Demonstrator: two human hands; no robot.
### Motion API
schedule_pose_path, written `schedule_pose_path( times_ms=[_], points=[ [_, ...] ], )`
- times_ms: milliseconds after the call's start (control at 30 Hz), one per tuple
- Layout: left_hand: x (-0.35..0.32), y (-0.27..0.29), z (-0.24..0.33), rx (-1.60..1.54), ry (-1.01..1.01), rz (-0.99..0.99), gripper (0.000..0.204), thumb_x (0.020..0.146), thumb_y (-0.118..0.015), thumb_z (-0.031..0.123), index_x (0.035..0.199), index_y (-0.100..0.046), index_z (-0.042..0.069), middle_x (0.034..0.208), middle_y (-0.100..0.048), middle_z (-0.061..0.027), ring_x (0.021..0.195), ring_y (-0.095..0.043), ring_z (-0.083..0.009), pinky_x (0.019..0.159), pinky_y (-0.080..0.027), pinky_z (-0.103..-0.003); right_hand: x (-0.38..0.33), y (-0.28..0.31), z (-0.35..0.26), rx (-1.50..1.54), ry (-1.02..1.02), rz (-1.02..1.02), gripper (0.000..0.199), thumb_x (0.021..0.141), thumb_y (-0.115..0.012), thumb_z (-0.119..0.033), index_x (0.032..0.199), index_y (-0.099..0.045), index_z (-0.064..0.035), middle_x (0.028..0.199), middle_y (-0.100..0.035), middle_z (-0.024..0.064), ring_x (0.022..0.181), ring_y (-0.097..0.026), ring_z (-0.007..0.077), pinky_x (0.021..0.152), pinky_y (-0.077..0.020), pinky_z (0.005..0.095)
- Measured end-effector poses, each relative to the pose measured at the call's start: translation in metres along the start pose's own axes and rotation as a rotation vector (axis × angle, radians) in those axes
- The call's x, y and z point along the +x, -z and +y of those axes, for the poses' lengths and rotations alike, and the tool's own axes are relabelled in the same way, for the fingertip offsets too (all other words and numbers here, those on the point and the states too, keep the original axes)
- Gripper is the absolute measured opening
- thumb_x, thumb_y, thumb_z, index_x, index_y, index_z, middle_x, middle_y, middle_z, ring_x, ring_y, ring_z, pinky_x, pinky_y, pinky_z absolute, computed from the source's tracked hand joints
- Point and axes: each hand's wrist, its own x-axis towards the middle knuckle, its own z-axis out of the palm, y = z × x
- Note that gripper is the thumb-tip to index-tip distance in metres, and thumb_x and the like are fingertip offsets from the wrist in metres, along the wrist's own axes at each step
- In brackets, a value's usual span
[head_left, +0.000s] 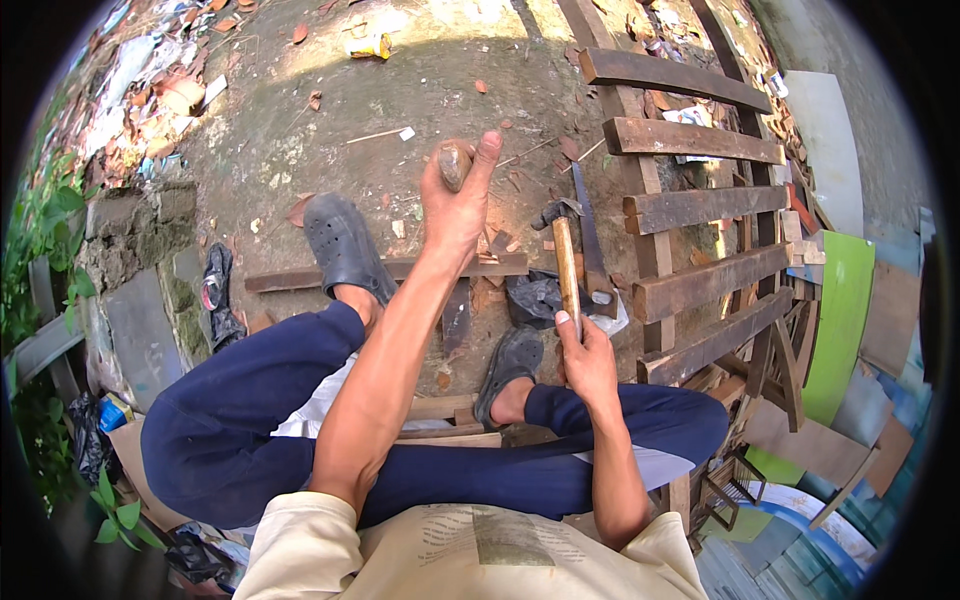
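Note:
My left hand [452,215] is raised in front of me, fingers wrapped round a brown, rounded piece [456,166]. Only its end shows, so I cannot tell whether it is stone or a wooden handle. Lower and to the right, my right hand [588,362] grips a hammer [567,265] by its wooden handle, the dark metal head pointing away from me. Just beyond the right hand, a handsaw [587,230] lies on the ground beside a black plastic bag [533,297]. A dark wooden board [285,279] lies crosswise between my feet, partly hidden by my left forearm and shoe.
On the right stands a slatted wooden frame [705,210], with a green panel [843,320] and stacked boards behind it. A broken block wall [140,250] borders the left. Litter and leaves [150,95] cover the far left ground; a yellow can [370,46] lies far ahead.

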Motion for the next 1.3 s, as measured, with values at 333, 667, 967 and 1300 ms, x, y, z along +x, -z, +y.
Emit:
schedule_pose_path(
  times_ms=[333,667,967,1300],
  points=[
    [0.009,0.001,-0.008,0.326,-0.089,-0.215,0.051,0.086,-0.079,0.052,0.071,-0.052,0.011,0.063,-0.044,0.0063,0.060,-0.042,-0.0072,0.054,-0.038,-0.028,0.024,-0.012,0.034,-0.008,0.015,-0.020,0.042,0.103,-0.057,-0.040,0.082,-0.057,-0.0037,0.057,-0.049,0.0001,0.042,-0.049,0.0113,0.041,-0.0376,0.0305],
    [-0.013,-0.004,-0.028,0.376,-0.210,-0.302,0.046,0.090,-0.077,0.041,0.066,-0.053,0.009,0.057,-0.045,0.0064,0.055,-0.041,-0.0050,0.049,-0.033,-0.027,0.097,0.017,-0.049,-0.059,0.164,-0.121,0.035,0.103,-0.055,-0.032,0.096,-0.056,0.0018,0.058,-0.054,0.0047,0.044,-0.058,0.0152,0.039,-0.0428,0.0327],
    [-0.017,-0.007,-0.025,0.349,-0.189,-0.331,0.040,0.087,-0.075,0.033,0.068,-0.054,0.005,0.055,-0.051,-0.0008,0.054,-0.047,-0.0085,0.049,-0.039,-0.031,0.132,0.032,-0.073,-0.402,-0.122,-0.562,0.034,0.103,-0.057,-0.030,0.097,-0.060,0.0034,0.063,-0.054,0.0036,0.045,-0.054,0.0136,0.039,-0.0429,0.0320],
    [-0.011,-0.002,-0.026,0.298,-0.198,-0.355,0.034,0.085,-0.074,0.029,0.069,-0.057,0.004,0.056,-0.052,-0.0031,0.054,-0.048,-0.0096,0.049,-0.039,-0.033,0.108,0.015,-0.082,-0.244,0.214,-0.101,0.039,0.106,-0.050,-0.038,0.096,-0.056,-0.0008,0.059,-0.050,0.0013,0.045,-0.055,0.0129,0.039,-0.0425,0.0301]
  ],
)
